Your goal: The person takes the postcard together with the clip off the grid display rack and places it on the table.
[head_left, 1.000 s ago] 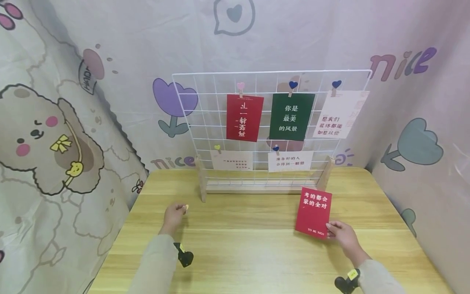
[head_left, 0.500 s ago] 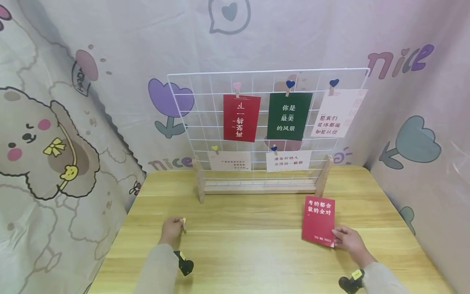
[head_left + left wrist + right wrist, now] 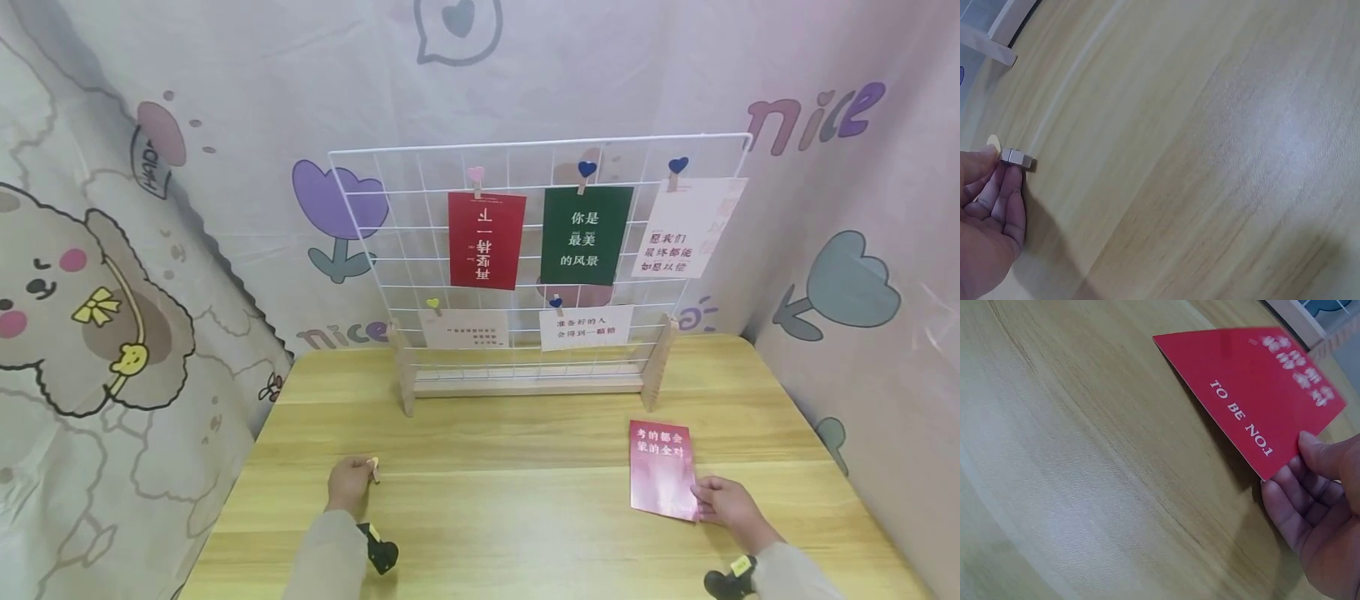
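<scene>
My left hand (image 3: 348, 487) pinches a small wooden clothespin (image 3: 1016, 157) with a pale yellow ornament, between thumb and fingers above the left part of the table. On the right, my right hand (image 3: 733, 507) grips the lower right edge of a red card (image 3: 662, 472) with white lettering; glare washes out its lower half in the head view. The right wrist view shows the thumb on the card's printed face and the fingers beneath it, with the card (image 3: 1254, 394) tilted over the table and "TO BE NO.1" readable.
A white wire grid rack (image 3: 420, 242) on wooden feet stands at the back of the wooden table (image 3: 480, 500). Heart-topped clothespins hold a red card (image 3: 487, 242), a green card (image 3: 587, 237) and several white cards on it. Printed curtains hang behind and at both sides.
Both hands have come down, nearer the table's front edge, carrying the clothespin and the red card. The card has shifted slightly right and tilted into glare. The head view has shifted slightly.
</scene>
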`<move>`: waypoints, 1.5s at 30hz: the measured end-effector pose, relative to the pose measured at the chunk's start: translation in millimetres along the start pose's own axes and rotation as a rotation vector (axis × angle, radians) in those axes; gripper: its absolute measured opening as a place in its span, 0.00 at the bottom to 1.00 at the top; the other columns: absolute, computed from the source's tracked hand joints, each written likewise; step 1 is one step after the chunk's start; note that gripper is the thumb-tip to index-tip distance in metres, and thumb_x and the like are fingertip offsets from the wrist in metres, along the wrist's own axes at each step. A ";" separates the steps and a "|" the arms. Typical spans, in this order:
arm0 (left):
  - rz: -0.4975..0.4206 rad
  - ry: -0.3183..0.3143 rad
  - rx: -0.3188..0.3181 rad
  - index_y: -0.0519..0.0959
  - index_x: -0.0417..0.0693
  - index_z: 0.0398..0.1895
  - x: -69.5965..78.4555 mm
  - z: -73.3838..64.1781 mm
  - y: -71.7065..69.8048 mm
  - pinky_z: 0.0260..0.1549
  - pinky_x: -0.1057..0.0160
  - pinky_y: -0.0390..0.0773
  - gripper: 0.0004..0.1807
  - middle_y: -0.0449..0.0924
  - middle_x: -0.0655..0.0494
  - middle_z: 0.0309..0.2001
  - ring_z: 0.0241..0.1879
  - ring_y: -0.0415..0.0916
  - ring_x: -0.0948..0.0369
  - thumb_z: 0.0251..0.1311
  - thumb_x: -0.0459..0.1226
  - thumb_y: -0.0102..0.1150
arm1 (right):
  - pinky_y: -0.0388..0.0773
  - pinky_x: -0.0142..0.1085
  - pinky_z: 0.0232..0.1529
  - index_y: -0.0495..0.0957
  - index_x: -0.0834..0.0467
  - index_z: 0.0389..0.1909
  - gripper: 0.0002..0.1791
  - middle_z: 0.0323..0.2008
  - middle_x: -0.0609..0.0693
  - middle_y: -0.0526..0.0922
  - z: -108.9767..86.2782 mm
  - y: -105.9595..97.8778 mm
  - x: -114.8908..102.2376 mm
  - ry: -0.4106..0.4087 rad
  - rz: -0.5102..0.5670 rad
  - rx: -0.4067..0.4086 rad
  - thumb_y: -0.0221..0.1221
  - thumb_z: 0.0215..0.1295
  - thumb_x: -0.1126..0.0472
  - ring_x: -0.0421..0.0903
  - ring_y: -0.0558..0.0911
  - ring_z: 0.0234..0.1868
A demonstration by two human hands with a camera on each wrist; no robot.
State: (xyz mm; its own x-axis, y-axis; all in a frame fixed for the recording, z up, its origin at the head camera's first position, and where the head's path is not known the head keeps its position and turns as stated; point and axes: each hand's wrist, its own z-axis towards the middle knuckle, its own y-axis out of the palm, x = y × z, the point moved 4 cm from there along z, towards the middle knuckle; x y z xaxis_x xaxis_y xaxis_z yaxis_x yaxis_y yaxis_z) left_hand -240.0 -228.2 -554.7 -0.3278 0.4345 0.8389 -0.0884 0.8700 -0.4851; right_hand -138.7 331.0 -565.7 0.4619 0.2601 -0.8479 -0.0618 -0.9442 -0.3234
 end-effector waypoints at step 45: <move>0.079 -0.062 -0.064 0.71 0.24 0.38 3.9 11.0 0.3 0.44 0.48 0.65 0.13 0.75 0.44 0.30 0.38 0.68 0.47 0.58 0.31 0.44 | 0.74 0.35 0.25 0.68 0.75 0.33 0.11 0.22 0.53 0.73 10.2 -4.8 -7.4 0.060 -0.179 0.104 0.47 0.59 0.68 0.44 0.72 0.23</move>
State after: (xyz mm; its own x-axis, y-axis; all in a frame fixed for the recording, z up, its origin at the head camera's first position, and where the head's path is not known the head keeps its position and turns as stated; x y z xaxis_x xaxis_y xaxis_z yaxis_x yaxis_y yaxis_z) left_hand -251.6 -228.8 -554.3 -0.3895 0.4887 0.7807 -0.0002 0.8476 -0.5307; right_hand -150.9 335.6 -562.2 0.5253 0.4067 -0.7474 -0.0632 -0.8573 -0.5109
